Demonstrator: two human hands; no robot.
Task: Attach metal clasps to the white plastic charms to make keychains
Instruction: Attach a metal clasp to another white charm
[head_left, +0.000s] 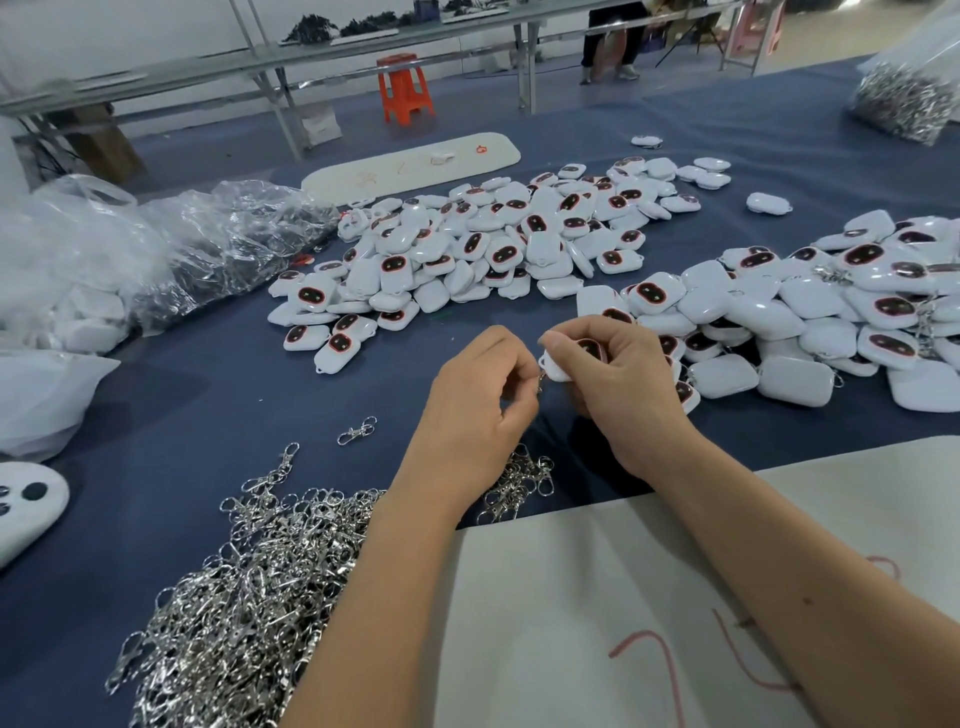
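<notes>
The right hand (618, 374) pinches a charm (563, 361) and the left hand (483, 395) pinches a clasp (541, 382) just at its loop, so if either grip slackens, the clasp could slip off onto the surface (208, 395).

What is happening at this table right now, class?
A person is assembling keychains. The right hand grips a white plastic charm with a dark face, while the left hand pinches a small silver metal clasp at its corner loop. Loose clasps are heaped on the blue tablecloth, and charm piles lie beyond.
</notes>
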